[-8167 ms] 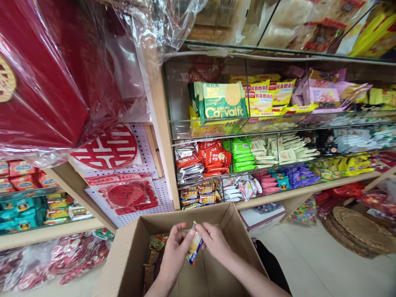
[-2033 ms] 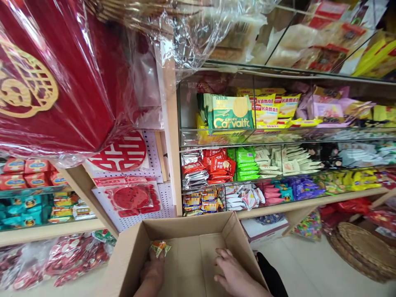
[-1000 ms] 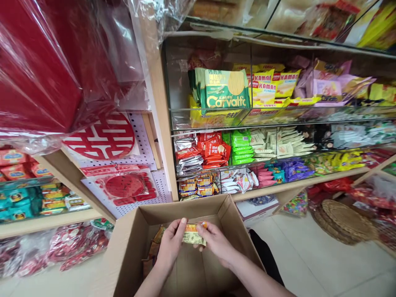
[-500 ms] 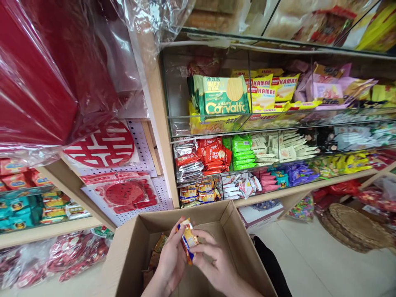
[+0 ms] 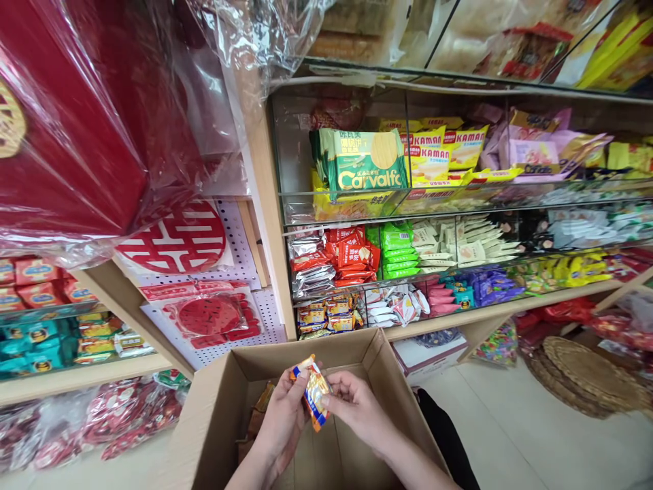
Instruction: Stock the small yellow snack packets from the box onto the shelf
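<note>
A small orange, white and blue snack packet (image 5: pixel 316 396) is held up over an open cardboard box (image 5: pixel 204 408). My left hand (image 5: pixel 286 412) grips its left side, the thumb lying on its upper part. At the packet's right edge, my right hand (image 5: pixel 357 408) pinches it between thumb and fingers. Brown and gold packets (image 5: pixel 259 412) lie inside the box at its left, partly hidden by my left hand and forearm.
Behind the box stands a glass-fronted shelf (image 5: pixel 459 306) of snack packets. Large red wrapped items (image 5: pixel 86 122) hang at the upper left. Woven trays (image 5: pixel 592 374) lie on the floor at the right.
The packet has turned so that more of its front faces me. My right hand's fingers have closed in on its right edge. The view has shifted slightly.
</note>
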A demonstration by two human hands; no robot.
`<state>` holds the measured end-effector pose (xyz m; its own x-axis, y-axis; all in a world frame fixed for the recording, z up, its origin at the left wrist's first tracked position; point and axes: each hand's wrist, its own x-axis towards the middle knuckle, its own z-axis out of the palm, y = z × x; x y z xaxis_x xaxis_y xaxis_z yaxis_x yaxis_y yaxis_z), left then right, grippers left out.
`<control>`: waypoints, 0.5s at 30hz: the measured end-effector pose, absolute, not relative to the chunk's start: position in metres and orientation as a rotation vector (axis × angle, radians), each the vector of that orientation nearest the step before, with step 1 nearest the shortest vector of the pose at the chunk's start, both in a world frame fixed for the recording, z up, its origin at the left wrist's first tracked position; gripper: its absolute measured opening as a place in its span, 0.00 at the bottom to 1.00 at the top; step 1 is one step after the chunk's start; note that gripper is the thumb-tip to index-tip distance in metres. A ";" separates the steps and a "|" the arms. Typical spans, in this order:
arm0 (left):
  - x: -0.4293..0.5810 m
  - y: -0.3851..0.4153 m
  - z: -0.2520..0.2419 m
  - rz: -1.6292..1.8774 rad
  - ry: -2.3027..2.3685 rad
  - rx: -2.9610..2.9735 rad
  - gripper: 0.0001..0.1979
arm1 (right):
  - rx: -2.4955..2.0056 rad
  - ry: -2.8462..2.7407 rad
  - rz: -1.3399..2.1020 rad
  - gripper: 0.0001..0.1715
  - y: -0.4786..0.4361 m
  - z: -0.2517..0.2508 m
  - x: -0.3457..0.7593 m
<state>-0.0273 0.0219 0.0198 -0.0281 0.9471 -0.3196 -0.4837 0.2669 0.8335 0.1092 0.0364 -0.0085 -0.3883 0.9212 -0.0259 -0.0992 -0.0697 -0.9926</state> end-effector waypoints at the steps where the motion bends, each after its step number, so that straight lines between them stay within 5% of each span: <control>1: -0.030 0.021 0.017 1.206 1.066 0.681 0.20 | -0.977 -1.433 1.522 0.20 0.037 -0.011 0.112; 4: -0.034 0.017 0.007 1.015 1.084 0.988 0.22 | -0.971 -1.532 1.511 0.31 0.042 -0.016 0.120; 9: -0.030 0.011 -0.003 0.881 1.236 1.218 0.24 | -0.916 -1.715 1.982 0.14 0.055 -0.018 0.128; 15: -0.090 0.019 0.020 0.937 1.805 1.740 0.16 | -1.059 -1.313 1.708 0.21 0.106 -0.012 0.138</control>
<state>-0.0904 0.0187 0.0195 -0.0935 0.9873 0.1284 0.6731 -0.0324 0.7389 0.1380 0.1064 -0.0122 -0.3998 0.8995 -0.1763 -0.0610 -0.2180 -0.9740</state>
